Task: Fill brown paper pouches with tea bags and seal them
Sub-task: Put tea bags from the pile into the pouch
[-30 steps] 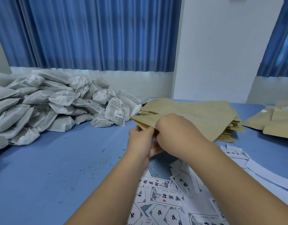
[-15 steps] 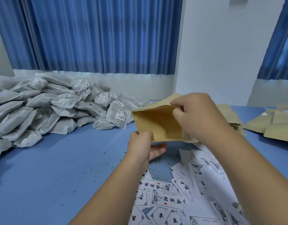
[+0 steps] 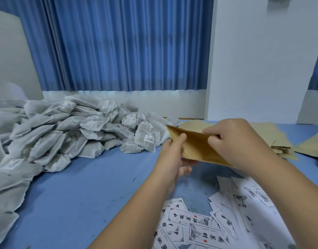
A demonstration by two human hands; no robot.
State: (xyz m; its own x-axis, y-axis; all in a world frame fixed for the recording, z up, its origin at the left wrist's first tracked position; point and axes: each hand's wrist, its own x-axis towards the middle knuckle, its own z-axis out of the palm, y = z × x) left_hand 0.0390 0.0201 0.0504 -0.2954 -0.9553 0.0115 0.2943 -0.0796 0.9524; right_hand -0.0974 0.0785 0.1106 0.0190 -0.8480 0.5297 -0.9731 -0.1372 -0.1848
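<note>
Printed on the labels [image 3: 186, 218]: 中國茶材, looks like. Stuff on the tea-bag tags [image 3: 149, 138] way too tiny to read.

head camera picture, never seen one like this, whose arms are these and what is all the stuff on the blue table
There is no machine here. The camera sits on a person's head and looks forward and down, so the two bare arms are that person's own. The left hand and the right hand both hold one brown paper pouch above the blue table. The right fingers pinch its upper edge, seemingly to pull its mouth open. On the left lies a big heap of white tea bags. Behind the hands is a stack of flat pouches, and nearest the person lie loose printed paper labels. A blue curtain hangs behind.
</note>
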